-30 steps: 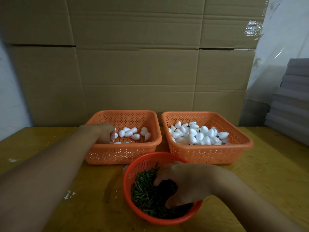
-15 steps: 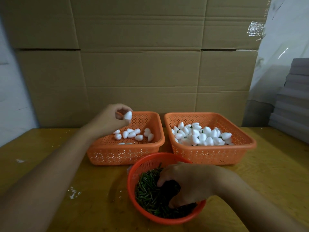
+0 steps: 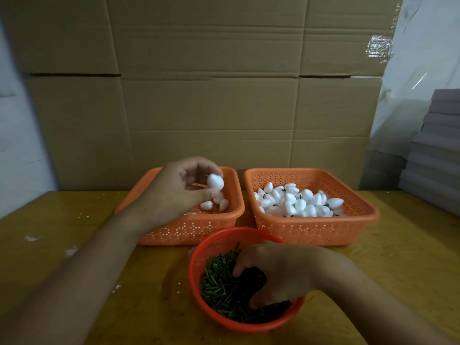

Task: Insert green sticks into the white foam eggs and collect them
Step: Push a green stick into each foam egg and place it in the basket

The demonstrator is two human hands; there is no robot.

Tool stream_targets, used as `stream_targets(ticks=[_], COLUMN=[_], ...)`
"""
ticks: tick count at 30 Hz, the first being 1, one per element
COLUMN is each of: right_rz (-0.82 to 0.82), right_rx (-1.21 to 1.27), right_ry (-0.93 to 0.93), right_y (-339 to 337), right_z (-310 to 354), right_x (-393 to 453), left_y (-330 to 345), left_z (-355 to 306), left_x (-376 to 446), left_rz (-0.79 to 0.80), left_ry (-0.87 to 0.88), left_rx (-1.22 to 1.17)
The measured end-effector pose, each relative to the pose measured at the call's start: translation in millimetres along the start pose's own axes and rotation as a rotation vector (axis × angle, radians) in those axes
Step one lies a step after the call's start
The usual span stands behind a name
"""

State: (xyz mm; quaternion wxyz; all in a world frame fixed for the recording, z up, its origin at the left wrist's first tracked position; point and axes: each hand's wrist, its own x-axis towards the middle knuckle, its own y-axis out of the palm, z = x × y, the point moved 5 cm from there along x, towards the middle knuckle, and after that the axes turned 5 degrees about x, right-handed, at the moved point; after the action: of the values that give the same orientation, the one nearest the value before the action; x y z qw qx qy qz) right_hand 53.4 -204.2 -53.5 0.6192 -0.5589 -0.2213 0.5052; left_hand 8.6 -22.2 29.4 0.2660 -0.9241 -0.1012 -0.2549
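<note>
Your left hand (image 3: 179,190) is raised over the left orange basket (image 3: 159,235), fingers curled, thumb and fingertips pinching one white foam egg (image 3: 215,181) clear of the basket floor. Directly below and just right of that hand, a few loose foam eggs (image 3: 214,203) lie on the perforated floor near the basket's right wall; more may sit under your palm, but the hand hides that part.

To the right of your left hand, and beyond your right one, stands the second orange basket (image 3: 313,231). It holds a heaped pile of foam eggs (image 3: 298,201), and dark green stick ends show between several of them. The two baskets stand side by side with a narrow gap between their rims.

Nearest you, your right hand (image 3: 276,275) reaches down into the round red basket (image 3: 199,265), which sits in front of the gap between the two orange ones. Green sticks (image 3: 219,287) fill its bottom in a loose tangle, mostly visible to the left of the hand. Fingers are bent down among the sticks, thumb toward you; whether they grip a stick cannot be told, since the fingertips lie in shadow.

All three containers rest on the yellow table (image 3: 87,227). Small white flecks are scattered left of your left forearm. Behind the baskets stands a wall of cardboard (image 3: 211,108).
</note>
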Motion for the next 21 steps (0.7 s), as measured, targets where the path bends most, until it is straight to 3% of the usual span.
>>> stream_targets(ticks=[5, 9, 17, 21], right_rz=[-0.01, -0.004, -0.016, -0.022], right_rx=[-0.016, -0.025, -0.03, -0.015], right_ry=[-0.003, -0.014, -0.012, -0.015], right_y=[0.8, 1.0, 0.6, 0.6], right_z=[0.0, 1.2, 1.9, 2.1], right_x=[1.4, 0.9, 0.1, -0.6], left_y=[7.6, 18.3, 23.3, 22.1], left_z=[6.9, 12.8, 15.0, 9.6], left_x=[-7.7, -14.0, -14.5, -16.3], left_rz=[0.109, 0.177, 0.2, 0.148], left_ry=[-0.291, -0.46, -0.486, -0.443], left_rx=[-0.473, -0.68, -0.674, -0.477])
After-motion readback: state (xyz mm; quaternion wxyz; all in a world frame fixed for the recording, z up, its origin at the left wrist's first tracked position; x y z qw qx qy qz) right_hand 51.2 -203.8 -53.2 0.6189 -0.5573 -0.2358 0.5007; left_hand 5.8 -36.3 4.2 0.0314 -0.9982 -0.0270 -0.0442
